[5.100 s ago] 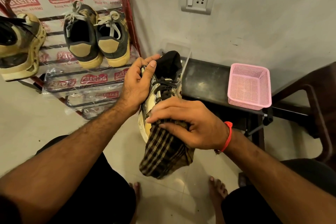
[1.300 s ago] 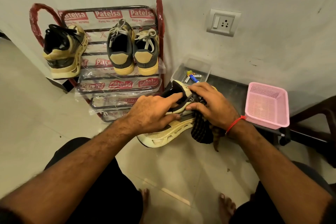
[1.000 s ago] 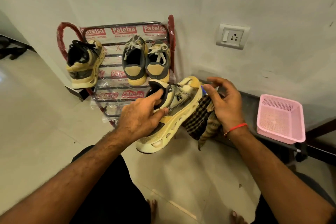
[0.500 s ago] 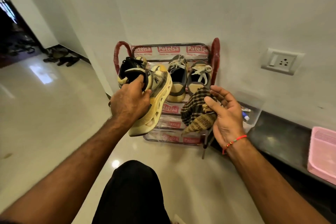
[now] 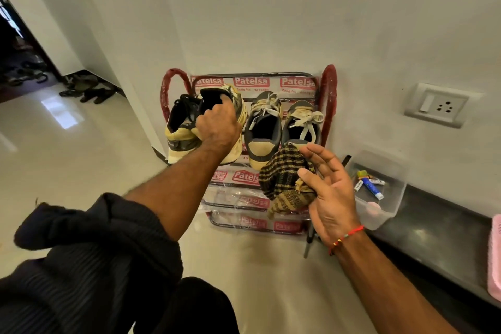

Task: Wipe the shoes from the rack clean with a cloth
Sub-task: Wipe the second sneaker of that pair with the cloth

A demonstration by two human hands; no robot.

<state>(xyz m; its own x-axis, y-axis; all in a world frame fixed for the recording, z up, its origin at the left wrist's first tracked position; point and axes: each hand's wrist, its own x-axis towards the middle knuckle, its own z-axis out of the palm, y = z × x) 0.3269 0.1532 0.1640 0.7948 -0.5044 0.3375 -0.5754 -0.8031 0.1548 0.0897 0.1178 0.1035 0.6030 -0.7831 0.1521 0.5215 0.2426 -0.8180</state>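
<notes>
A clear plastic box (image 5: 379,192) sits on the dark desk (image 5: 433,228) at the right, holding a few small tubes (image 5: 370,183); the edge of a pink basket (image 5: 494,257) shows at the far right border. The shoe rack (image 5: 252,127) stands against the wall, its top shelf carrying a yellow sneaker (image 5: 180,127) at the left and a grey pair (image 5: 282,127) at the right. Pale floor lies open to the left of the rack and in front of it, and the desk edge runs close along the right. The left hand (image 5: 217,125) reaches out over the top shelf, fingers curled on the collar of a second yellow sneaker (image 5: 233,106) just beside the first. The right hand (image 5: 329,195) hovers nearer, palm up, fingers spread, thumb pinning a checked cloth (image 5: 284,182) that hangs in front of the lower shelves
</notes>
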